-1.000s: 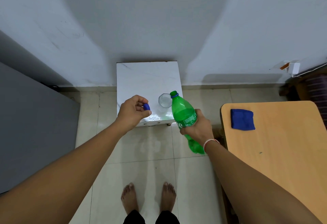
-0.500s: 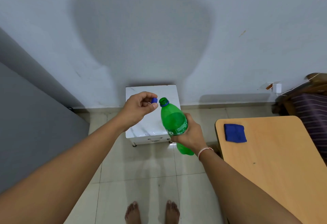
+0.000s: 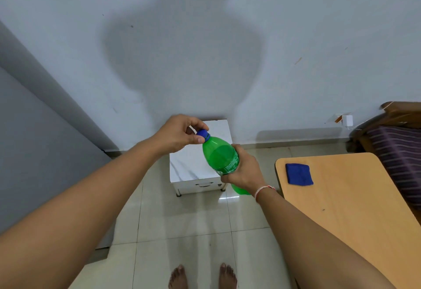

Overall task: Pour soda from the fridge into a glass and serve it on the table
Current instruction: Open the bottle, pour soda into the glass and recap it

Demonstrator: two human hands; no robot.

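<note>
Green soda bottle (image 3: 220, 158) tilts at frame centre, gripped in my right hand (image 3: 243, 170); my left hand (image 3: 180, 134) pinches its blue cap (image 3: 202, 134), apparently seated on the neck.

Cabinet (image 3: 193, 170) sits against the wall, worktop (image 3: 355, 197) to its right, cloth (image 3: 299, 174) on the worktop's near-left corner.

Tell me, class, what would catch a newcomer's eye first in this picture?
The bright green bottle at centre, tilted and gripped by the right hand, while the left hand pinches the blue cap at its mouth. Next, the blue cloth lying on the wooden table at right.
</note>
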